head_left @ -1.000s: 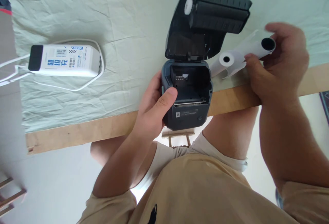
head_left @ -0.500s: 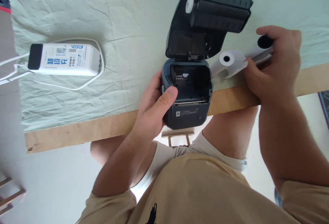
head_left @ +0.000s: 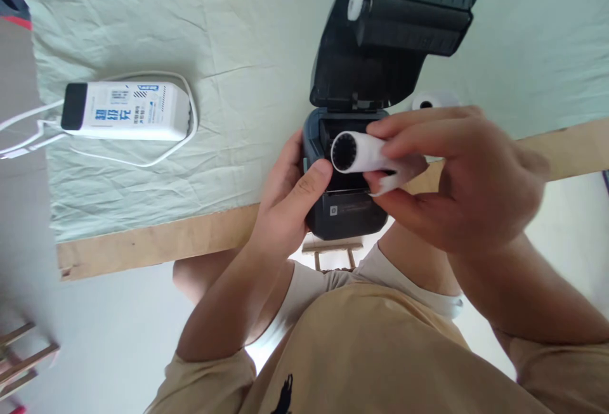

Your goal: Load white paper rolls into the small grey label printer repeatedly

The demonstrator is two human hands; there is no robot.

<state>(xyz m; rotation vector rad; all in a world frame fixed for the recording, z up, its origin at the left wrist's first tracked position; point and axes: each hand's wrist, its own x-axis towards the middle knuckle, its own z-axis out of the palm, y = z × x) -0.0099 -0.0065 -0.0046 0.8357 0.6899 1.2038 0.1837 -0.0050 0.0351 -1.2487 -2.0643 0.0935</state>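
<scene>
A dark portable label printer (head_left: 354, 216) is at the table's front edge, its lid (head_left: 366, 75) swung fully back with a black roller and a white gear on it. My left hand (head_left: 290, 195) grips the printer's left side, thumb on the rim of the paper bay. In my right hand (head_left: 466, 173) is a white paper roll (head_left: 366, 152) with a dark, ridged hollow core, held over the open bay and covering much of it. Fingers hide the roll's right part. Behind that hand, a second white roll (head_left: 425, 100) lies on the cloth, mostly hidden.
A white power adapter (head_left: 137, 109) with a black end lies at left, a white cable (head_left: 193, 123) looped round it. Pale green cloth (head_left: 238, 33) covers the table up to its wooden front edge (head_left: 157, 243). A wooden stool (head_left: 28, 363) stands on the floor at lower left.
My right hand has picked up the paper roll from the cloth and brought it left over the printer's bay. My left hand keeps its hold on the printer.
</scene>
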